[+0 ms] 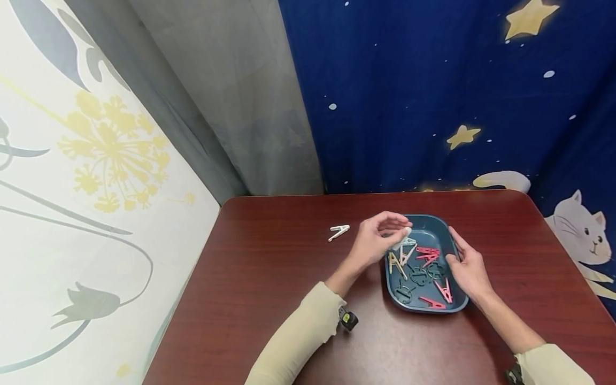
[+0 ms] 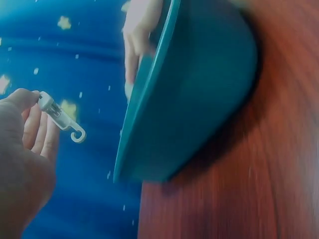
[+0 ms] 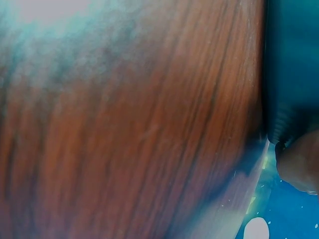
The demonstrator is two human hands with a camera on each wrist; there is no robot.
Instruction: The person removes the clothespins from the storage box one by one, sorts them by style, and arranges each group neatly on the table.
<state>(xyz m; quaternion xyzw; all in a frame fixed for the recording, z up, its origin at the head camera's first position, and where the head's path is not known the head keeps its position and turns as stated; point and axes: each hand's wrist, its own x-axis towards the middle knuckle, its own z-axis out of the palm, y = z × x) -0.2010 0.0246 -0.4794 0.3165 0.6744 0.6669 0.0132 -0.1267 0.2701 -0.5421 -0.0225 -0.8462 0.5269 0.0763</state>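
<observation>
A dark teal tray (image 1: 428,223) sits on the red-brown table (image 1: 289,278), holding several clothes pegs in pink (image 1: 427,254), cream and dark green. My left hand (image 1: 380,238) hovers at the tray's left rim and pinches a white peg (image 1: 403,239) between thumb and fingers; the left wrist view shows that white peg (image 2: 61,117) held at my fingertips (image 2: 25,99) beside the tray's wall (image 2: 199,89). My right hand (image 1: 467,267) rests against the tray's right rim, fingers lying along it. Another white peg (image 1: 339,231) lies on the table left of the tray.
A blue star-and-cat curtain (image 1: 457,96) and a grey curtain (image 1: 231,96) hang behind the table. A pale floral panel (image 1: 86,187) stands on the left. The table's back edge runs just behind the tray.
</observation>
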